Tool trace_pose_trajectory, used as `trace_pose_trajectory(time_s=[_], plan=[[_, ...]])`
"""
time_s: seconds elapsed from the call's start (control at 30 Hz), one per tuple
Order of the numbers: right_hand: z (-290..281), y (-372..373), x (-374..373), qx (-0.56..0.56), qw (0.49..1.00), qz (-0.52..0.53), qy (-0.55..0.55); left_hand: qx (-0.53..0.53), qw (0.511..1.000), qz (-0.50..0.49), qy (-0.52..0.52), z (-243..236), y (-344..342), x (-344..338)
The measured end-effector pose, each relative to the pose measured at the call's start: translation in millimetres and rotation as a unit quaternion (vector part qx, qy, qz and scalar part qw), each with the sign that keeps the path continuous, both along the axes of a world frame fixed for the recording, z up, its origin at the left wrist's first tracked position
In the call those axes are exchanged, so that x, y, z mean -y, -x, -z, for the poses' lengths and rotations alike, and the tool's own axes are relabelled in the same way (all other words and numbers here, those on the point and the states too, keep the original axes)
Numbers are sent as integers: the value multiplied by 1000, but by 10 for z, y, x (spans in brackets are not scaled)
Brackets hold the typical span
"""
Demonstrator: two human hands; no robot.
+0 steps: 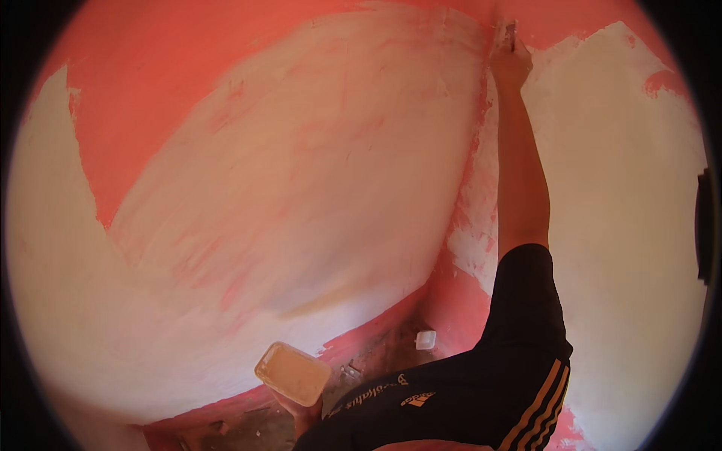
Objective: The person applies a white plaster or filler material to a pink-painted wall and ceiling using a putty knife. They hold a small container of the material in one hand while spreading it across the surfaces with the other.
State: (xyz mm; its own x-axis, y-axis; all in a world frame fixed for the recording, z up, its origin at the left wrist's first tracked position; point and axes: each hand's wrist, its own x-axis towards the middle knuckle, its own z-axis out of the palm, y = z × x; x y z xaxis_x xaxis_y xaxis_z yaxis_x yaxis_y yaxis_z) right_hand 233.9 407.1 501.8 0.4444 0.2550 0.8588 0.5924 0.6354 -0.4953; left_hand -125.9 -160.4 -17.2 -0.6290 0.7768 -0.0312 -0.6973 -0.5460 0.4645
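My right arm reaches up to the corner where the two walls meet. High on it, my right hand (512,66) is closed around a small hand tool (511,34) with a dark part, too small to tell its kind; its tip is by the coral-pink paint at the corner. Low down, my left hand (304,412) grips a rectangular plastic tub (295,373) from beneath and behind. Pale cream stuff fills the tub, which tilts slightly. The left wall (323,165) bears a streaky whitish coat over pink, and the right wall (617,225) a more even one.
A small white container (426,340) stands on the dark, littered floor (256,425) near the foot of the corner. Bare pink strips run along the wall bottoms and down the corner. Something dark (704,225) juts in at the far right rim.
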Motion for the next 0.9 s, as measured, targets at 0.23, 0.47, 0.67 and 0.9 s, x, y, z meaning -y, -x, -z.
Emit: trace_pose_trajectory(time_s=[0.23,0.47,0.67,0.9], plan=[[99,752,49,120,986,44,-104,-11,999,-37,-12,-75,-928,-985],[3,-442,-432,37,993,-108,-35,28,991,-124,29,-53,-1650,-1786],[-3,-25,-408,154,979,-33,-130,-12,999,-44,3,-160,-1983,-1982],[67,-726,-429,163,979,-110,-49,-44,995,-88,15,-299,-2359,-2178]])
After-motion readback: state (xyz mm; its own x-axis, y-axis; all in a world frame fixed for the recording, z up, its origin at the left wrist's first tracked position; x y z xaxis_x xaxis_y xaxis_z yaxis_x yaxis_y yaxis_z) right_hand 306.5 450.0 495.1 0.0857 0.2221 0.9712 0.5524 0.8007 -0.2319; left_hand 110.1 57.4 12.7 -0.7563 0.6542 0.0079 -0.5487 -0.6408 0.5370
